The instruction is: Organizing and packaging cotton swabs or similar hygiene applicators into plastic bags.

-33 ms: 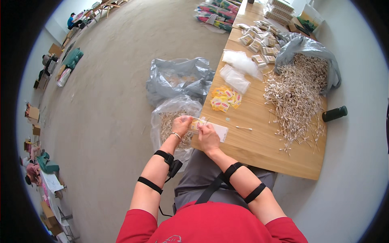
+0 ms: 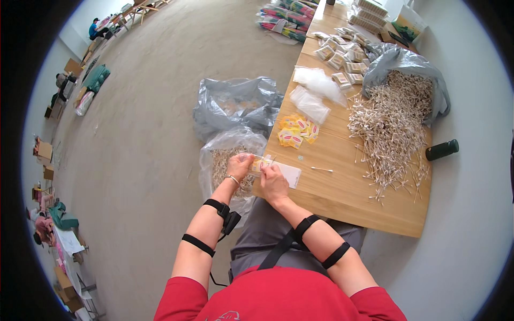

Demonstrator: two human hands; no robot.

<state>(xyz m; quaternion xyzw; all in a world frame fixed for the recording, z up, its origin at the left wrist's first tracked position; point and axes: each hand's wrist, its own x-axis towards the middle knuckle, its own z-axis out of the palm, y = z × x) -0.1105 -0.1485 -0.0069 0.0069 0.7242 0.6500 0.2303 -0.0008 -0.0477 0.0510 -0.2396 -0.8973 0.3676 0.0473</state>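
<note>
Over the near left edge of the table, both hands hold a small clear plastic bag (image 2: 258,162) with a yellow printed card inside it. My left hand (image 2: 239,166) pinches the bag's left side, its fingers closed. On the other side, my right hand (image 2: 273,181) has its fingertips closed on the bag. Beneath the right hand a white pad or card (image 2: 289,174) lies on the table, partly covered. A single cotton swab (image 2: 322,169) rests to the right of it. Several yellow cards (image 2: 297,130) are heaped just beyond the hands.
A large pile of cotton swabs (image 2: 391,128) spills from a grey bag (image 2: 440,85) on the wooden table (image 2: 342,206). Empty clear bags (image 2: 310,104), filled packs (image 2: 342,53) and a dark green bottle (image 2: 442,150) are there too. Open plastic sacks (image 2: 235,104) stand left of the table.
</note>
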